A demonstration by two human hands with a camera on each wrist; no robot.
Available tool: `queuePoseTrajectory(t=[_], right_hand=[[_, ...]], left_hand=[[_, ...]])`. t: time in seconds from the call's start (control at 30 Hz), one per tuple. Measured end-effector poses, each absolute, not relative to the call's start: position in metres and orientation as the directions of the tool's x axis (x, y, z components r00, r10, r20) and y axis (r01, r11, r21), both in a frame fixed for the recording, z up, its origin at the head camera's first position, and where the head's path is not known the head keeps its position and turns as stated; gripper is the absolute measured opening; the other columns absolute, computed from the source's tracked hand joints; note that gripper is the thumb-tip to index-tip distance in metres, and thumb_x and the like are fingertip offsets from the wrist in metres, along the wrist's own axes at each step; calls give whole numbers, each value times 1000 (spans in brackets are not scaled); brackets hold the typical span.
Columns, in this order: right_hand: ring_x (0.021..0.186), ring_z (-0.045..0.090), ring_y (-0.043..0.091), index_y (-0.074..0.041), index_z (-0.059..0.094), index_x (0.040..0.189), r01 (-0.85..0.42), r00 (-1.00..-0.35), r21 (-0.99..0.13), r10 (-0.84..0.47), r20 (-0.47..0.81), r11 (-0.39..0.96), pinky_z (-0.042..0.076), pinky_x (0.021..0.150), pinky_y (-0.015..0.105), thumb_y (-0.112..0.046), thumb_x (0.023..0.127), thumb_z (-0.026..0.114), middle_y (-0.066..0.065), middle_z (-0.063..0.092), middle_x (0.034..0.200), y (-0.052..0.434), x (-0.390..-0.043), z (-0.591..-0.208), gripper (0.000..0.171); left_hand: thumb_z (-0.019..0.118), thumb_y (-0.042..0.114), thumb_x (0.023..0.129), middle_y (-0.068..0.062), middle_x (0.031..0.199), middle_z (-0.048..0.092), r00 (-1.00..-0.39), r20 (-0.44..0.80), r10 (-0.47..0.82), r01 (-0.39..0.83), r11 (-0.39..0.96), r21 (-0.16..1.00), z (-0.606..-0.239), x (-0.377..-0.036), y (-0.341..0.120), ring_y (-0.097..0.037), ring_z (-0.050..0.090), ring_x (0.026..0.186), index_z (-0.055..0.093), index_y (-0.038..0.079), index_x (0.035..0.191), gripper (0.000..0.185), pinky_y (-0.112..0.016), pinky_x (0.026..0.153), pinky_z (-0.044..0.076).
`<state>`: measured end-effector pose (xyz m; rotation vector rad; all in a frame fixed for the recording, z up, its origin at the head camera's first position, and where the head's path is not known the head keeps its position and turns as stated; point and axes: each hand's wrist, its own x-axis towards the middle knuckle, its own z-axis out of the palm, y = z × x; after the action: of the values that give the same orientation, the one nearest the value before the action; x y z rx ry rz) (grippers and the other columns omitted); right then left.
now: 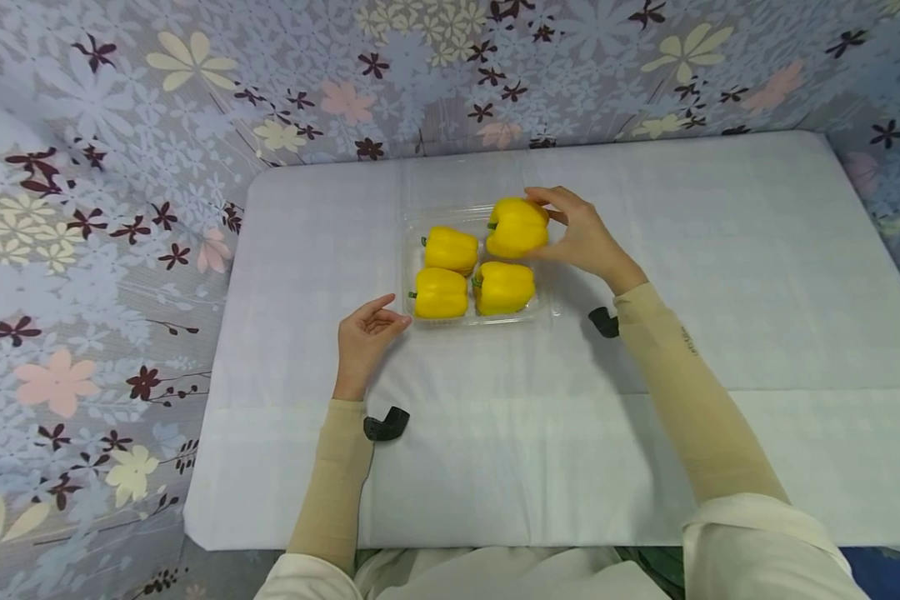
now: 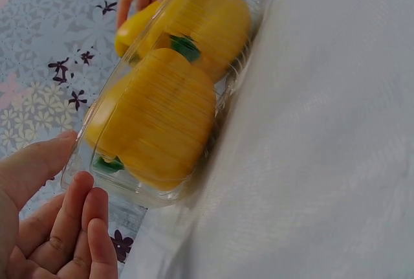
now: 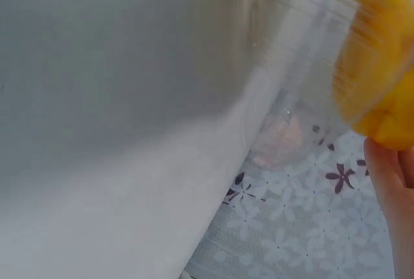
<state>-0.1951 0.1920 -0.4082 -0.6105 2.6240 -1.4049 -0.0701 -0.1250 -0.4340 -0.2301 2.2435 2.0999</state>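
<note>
A clear plastic tray (image 1: 471, 321) on the table holds three yellow bell peppers: one at the back left (image 1: 451, 250), one at the front left (image 1: 441, 293) and one at the front right (image 1: 504, 288). Over its back right part, my right hand (image 1: 581, 237) grips a fourth yellow bell pepper (image 1: 518, 228) between thumb and fingers. In the right wrist view that pepper (image 3: 381, 85) shows partly behind clear plastic. My left hand (image 1: 365, 337) is at the tray's front left corner, fingers loosely bent; whether it touches the rim (image 2: 71, 172) I cannot tell.
A white cloth covers the table (image 1: 720, 250). Floral fabric (image 1: 435, 83) rises behind the table and along its left side. Black wrist pieces (image 1: 387, 424) stick out from both forearms above the cloth.
</note>
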Motion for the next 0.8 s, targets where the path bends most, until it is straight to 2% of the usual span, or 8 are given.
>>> queuePoseTrajectory(t=[0.3,0.5,0.8], right_hand=[[121,41,21,-12,41,134,-234,-966,-845,-214,145,481,37,105,35,2,65,76,13,44,130,214,-188,-377,79],[118,41,16,-18,43,133,-177,-984,-808,-101,146,562,38,104,31,-4,64,78,8,45,128,255,-195,-396,79],[122,39,25,-15,36,138,-33,-999,-770,1,44,638,36,106,37,-11,70,75,12,41,132,291,-183,-424,78]], left_hand=[[71,3,73,-1,78,64,-987,-145,-72,-149,50,988,-434,-70,-124,-3,61,66,56,-5,117,47,-13,67,51],[72,5,73,0,78,64,-984,-161,-75,-166,66,984,-434,-69,-124,-4,61,67,56,-4,117,48,-14,67,52],[71,4,73,4,76,63,-983,-163,-80,-168,57,984,-434,-70,-124,-4,61,66,56,-4,117,48,-14,67,52]])
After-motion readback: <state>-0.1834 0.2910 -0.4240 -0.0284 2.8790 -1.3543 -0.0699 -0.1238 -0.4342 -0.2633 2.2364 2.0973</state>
